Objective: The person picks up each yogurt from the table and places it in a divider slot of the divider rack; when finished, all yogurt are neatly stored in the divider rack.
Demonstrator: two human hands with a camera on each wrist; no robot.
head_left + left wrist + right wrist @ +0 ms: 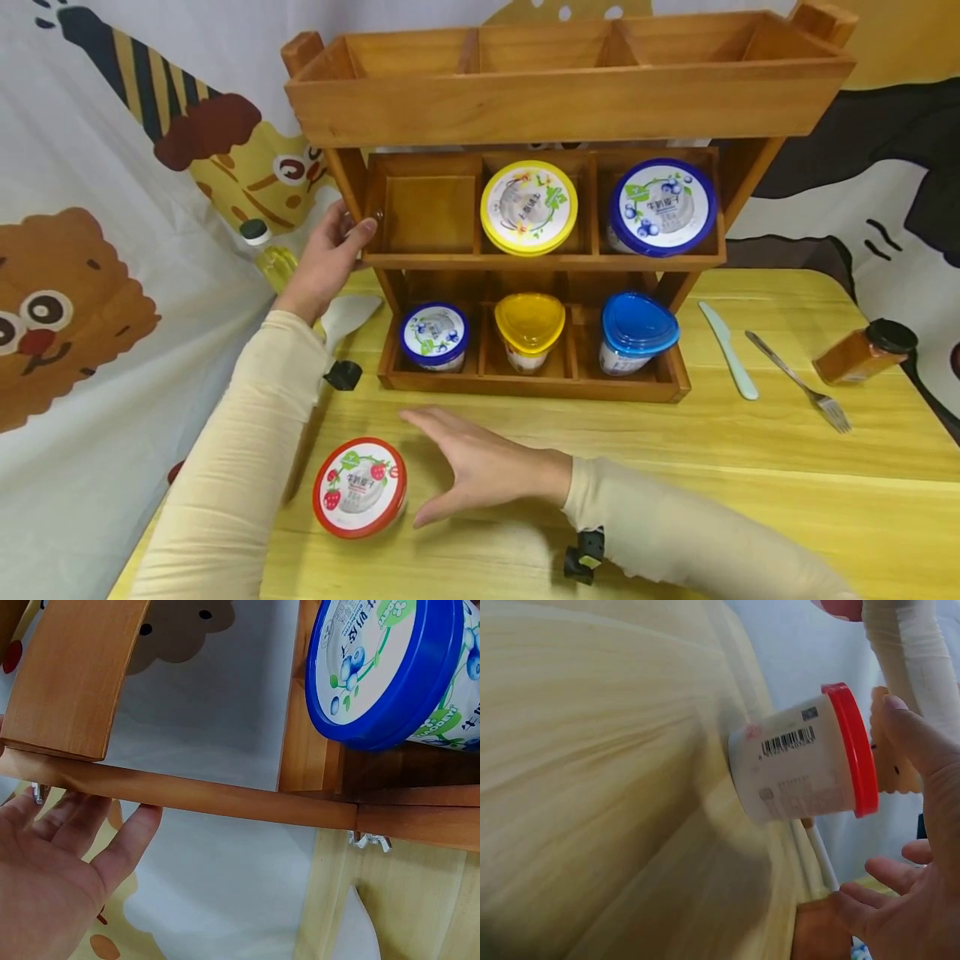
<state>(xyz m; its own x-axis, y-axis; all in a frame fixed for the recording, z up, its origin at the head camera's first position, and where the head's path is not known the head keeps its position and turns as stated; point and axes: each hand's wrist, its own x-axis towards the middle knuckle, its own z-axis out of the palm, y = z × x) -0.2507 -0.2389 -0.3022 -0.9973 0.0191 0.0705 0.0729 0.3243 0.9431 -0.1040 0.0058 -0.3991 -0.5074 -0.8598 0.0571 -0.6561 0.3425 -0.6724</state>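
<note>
A red-lidded tub with strawberries on its lid (360, 490) stands on the table at the front left. My right hand (491, 467) is beside its right side, thumb and fingers spread apart, with a gap between hand and tub. In the right wrist view the tub (795, 761) shows a barcode on its white wall, with the fingers (877, 889) off it. My left hand (322, 258) grips the left side of a three-tier wooden rack (555, 104) at the middle shelf. The left wrist view shows fingertips against the rack's side post (187, 787); the thumb is hidden there.
The middle shelf holds a yellow-lidded tub (529, 208) and a blue-lidded tub (663, 207). Below are a small blueberry tub (435, 335), a yellow-lidded cup (529, 325) and a blue-lidded cup (637, 332). A knife (729, 350), fork (798, 381) and jar (862, 354) lie right.
</note>
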